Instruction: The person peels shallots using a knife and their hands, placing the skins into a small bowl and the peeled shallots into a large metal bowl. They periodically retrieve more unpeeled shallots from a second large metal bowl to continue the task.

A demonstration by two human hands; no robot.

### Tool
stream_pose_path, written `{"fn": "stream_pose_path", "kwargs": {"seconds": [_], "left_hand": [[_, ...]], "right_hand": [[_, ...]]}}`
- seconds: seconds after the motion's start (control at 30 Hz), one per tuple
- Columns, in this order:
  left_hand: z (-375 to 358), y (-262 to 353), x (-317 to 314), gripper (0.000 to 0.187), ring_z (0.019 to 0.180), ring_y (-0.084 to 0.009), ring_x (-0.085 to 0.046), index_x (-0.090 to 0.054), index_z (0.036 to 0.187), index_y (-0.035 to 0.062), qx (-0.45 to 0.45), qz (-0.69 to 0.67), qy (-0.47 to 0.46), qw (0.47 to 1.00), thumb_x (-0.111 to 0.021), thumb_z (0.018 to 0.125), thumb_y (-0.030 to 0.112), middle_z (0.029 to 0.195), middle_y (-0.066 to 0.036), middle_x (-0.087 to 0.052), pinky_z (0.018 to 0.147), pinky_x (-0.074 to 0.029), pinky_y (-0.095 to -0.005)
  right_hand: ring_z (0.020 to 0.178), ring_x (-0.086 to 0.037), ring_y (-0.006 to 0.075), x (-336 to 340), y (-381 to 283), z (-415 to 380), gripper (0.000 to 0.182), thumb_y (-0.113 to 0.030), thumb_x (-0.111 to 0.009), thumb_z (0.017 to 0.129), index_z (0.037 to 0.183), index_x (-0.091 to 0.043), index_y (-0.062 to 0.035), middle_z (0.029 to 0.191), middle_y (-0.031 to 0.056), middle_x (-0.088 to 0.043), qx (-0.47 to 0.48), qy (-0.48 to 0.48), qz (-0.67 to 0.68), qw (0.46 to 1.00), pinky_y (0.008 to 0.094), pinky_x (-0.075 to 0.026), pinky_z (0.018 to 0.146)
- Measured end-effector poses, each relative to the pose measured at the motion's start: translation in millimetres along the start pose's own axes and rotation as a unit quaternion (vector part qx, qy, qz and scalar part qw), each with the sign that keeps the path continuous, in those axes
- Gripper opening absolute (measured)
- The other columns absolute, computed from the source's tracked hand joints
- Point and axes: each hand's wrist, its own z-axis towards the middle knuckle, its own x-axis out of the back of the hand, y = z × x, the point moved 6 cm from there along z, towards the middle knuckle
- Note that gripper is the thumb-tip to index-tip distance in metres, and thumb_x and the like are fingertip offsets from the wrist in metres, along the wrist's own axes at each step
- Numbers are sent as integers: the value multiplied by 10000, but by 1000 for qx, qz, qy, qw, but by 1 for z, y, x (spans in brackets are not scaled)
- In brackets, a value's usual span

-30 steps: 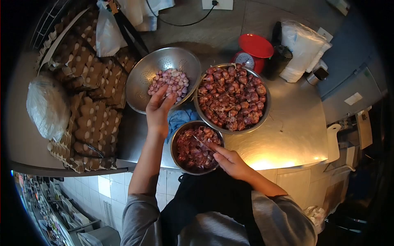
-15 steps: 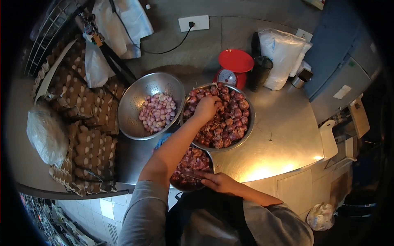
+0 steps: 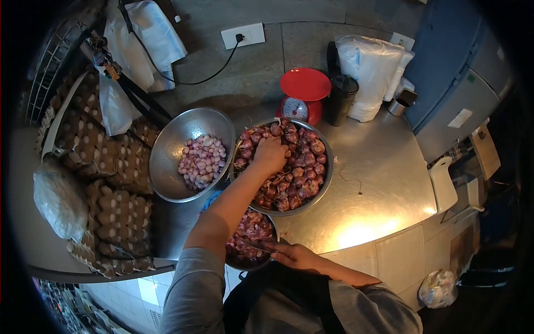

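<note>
My left hand reaches into a large metal bowl heaped with unpeeled red shallots. Its fingers curl down among them; whatever is between the fingertips is hidden. Low in front of me, my right hand grips a knife, the blade over a smaller bowl of reddish shallot skins. To the left, a metal colander holds peeled pinkish shallots.
Stacked egg trays and a plastic-wrapped bundle fill the left side. Behind the large bowl stand a red scale, a dark tumbler and a white plastic pack. The steel table curves right toward a grey cabinet.
The view has shifted slightly, moving the bowls left and down in frame. My left hand has moved toward the left part of the shallot heap. My right hand still holds the knife over the smaller bowl.
</note>
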Motion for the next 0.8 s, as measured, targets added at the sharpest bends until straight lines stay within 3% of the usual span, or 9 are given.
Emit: {"fn": "stream_pose_path", "kwargs": {"seconds": [0.17, 0.27, 0.33, 0.43, 0.47, 0.53, 0.7, 0.73, 0.8], "left_hand": [[-10, 5, 11, 334, 929, -284, -507, -555, 935, 63, -19, -63, 87, 994, -682, 643, 167, 902, -89, -541, 812, -375, -414], [-22, -5, 25, 344, 833, -222, -541, -506, 945, 58, -12, -271, 94, 958, -691, 656, 60, 881, -69, -528, 742, -427, -363], [-47, -19, 33, 344, 784, -162, -539, -478, 948, 62, 57, -416, 125, 899, -679, 675, 5, 863, -49, -517, 687, -438, -304], [-110, -15, 73, 334, 765, -87, -508, -474, 1022, 71, 113, -664, 150, 724, -634, 744, -22, 857, -4, -512, 669, -423, -229], [-132, -19, 74, 314, 785, -86, -505, -490, 1021, 73, 117, -677, 154, 710, -629, 752, -12, 868, -3, -519, 687, -417, -231], [-179, -22, 75, 270, 833, -89, -501, -520, 1004, 72, 156, -722, 158, 656, -621, 764, 3, 883, -3, -532, 728, -405, -240], [-268, -6, 60, 290, 803, -120, -567, -518, 1091, 53, 297, -848, 157, 410, -582, 809, 66, 863, -10, -566, 733, -462, -252], [-277, -1, 54, 297, 771, -128, -586, -516, 1112, 51, 301, -842, 168, 415, -568, 824, 101, 903, -28, -586, 713, -484, -259], [-290, 8, 44, 281, 778, -129, -586, -528, 1095, 48, 279, -864, 176, 380, -571, 822, 101, 935, -39, -590, 723, -482, -260]], "right_hand": [[720, -603, 305, 5, -4, -8, 415, -318, -456, 884, 1253, -423, -131, 809, 178, -601, 2, -8, 19, 1000, 349, -460, 658], [730, -602, 269, 4, -3, -10, 408, -279, -451, 895, 1268, -406, -121, 835, 136, -611, 55, 17, 22, 998, 327, -457, 653], [673, -588, 210, 4, -4, -6, 405, -248, -443, 903, 1284, -390, -121, 786, 84, -605, 146, 83, 28, 985, 291, -452, 614], [579, -480, 95, 3, -1, -11, 408, -204, -417, 918, 1315, -353, -132, 673, -5, -492, -78, -20, 211, 974, 215, -407, 547], [522, -351, 51, 2, -6, -9, 423, -170, -409, 921, 1334, -321, -152, 621, -41, -352, -52, -7, 260, 964, 174, -347, 497], [514, -349, 54, 4, -8, -3, 422, -163, -394, 925, 1338, -310, -147, 613, -40, -351, -32, 17, 260, 965, 175, -340, 492], [502, -337, 50, 1, -33, 15, 418, -151, -357, 933, 1341, -288, -95, 609, -37, -337, -16, 62, 296, 953, 164, -314, 482], [563, -396, 58, -4, -35, 16, 420, -136, -377, 923, 1330, -303, -64, 755, 1, -485, -17, 44, 303, 952, 176, -370, 545], [714, -491, 93, -13, -53, 20, 420, -132, -396, 914, 1318, -318, -45, 974, 39, -522, 1, 27, 211, 977, 203, -408, 672]]}}
